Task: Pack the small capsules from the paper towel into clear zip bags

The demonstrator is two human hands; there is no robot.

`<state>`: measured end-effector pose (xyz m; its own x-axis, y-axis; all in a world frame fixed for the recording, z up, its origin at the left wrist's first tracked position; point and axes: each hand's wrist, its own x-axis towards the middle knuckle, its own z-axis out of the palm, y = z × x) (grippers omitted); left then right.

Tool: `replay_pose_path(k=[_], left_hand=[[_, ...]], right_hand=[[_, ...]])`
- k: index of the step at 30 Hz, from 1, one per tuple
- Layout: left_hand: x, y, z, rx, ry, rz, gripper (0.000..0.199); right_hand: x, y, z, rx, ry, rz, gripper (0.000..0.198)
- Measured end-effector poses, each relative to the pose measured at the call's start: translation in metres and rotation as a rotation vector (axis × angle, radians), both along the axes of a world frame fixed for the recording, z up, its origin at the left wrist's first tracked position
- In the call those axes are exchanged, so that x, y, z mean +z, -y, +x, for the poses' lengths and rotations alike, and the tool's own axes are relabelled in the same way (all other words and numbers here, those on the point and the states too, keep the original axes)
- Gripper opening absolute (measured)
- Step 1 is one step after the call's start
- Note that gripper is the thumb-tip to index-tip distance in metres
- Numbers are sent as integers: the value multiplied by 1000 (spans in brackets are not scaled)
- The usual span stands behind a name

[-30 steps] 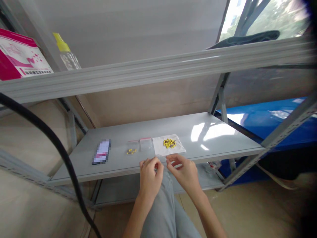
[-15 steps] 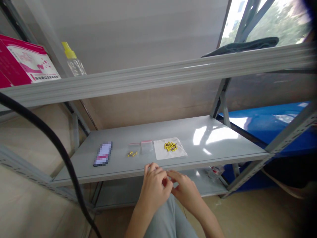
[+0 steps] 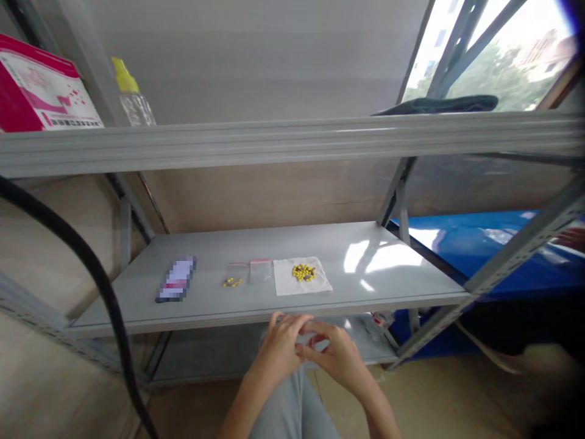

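Beads (image 3: 303, 272) sat on paper (image 3: 301, 277) — kept from rolling; my left hand (image 3: 281, 341) and right hand (image 3: 336, 353) pinched together below the shelf (image 3: 388, 268) — holding what, I couldn't tell.

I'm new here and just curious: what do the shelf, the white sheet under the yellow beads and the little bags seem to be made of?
The shelf looks like grey painted metal: smooth, with glossy window reflections. The white sheet seems to be paper or tissue, matte and flat, though cloth is possible. The little bags look like clear plastic with red zip strips. The yellow beads are too small to judge.
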<state>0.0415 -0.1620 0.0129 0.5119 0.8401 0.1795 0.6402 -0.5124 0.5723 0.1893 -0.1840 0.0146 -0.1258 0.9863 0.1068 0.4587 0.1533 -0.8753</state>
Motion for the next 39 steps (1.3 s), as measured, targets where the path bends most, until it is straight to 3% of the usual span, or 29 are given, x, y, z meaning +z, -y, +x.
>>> replay_pose_path(k=[5, 8, 12, 14, 20, 24, 27, 32, 36, 39], left_hand=[[2, -10, -4, 117, 26, -6, 12], [5, -18, -1, 173, 191, -54, 17], [3, -39, 21, 144, 550, -156, 20], [-1, -53, 37, 142, 726, -190, 23], [-17, -86, 69, 121, 1059, -256, 28], [-17, -103, 79, 108, 1088, -278, 34], [-16, -120, 81, 181, 1080, -156, 59], [-40, -145, 65, 416, 820, 64, 56], [-69, -150, 54, 409, 483, 116, 62], [-79, -151, 53, 393, 343, 125, 61]], right_hand=[[-16, -12, 13, -86, -427, -148, 37], [-26, -18, 16, -188, -664, -328, 52], [-46, -23, 10, -115, -887, -605, 64], [-54, -28, 8, -114, -976, -669, 66], [-55, -52, 20, -340, -1039, -421, 52], [-44, -80, 31, -284, -1020, -315, 45], [-42, -111, 40, -298, -1028, -204, 42], [-59, -153, 60, -506, -951, -162, 46], [-72, -162, 68, -526, -820, -114, 50], [-76, -162, 68, -476, -741, -23, 49]])
